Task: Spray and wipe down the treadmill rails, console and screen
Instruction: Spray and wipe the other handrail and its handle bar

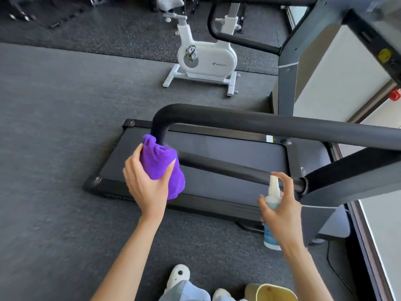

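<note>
A black padded treadmill rail point(249, 121) loops from the console side, bends down at the left and runs back as a lower bar point(227, 168). My left hand point(147, 185) grips a bunched purple cloth point(160, 164) wrapped round the rail just below the bend. My right hand point(282, 205) holds a white and blue spray bottle point(272, 198) upright, its nozzle close to the lower bar, with a finger over the top of the pump. The treadmill console point(373, 46) is at the upper right, blurred, with a red knob point(394, 95).
The treadmill deck and belt point(227, 148) lie under the rails on dark grey carpet. A white exercise bike point(206, 59) stands beyond. My white shoes point(179, 275) and a yellow object point(273, 292) are at the bottom edge. A pale wall or window ledge runs down the right.
</note>
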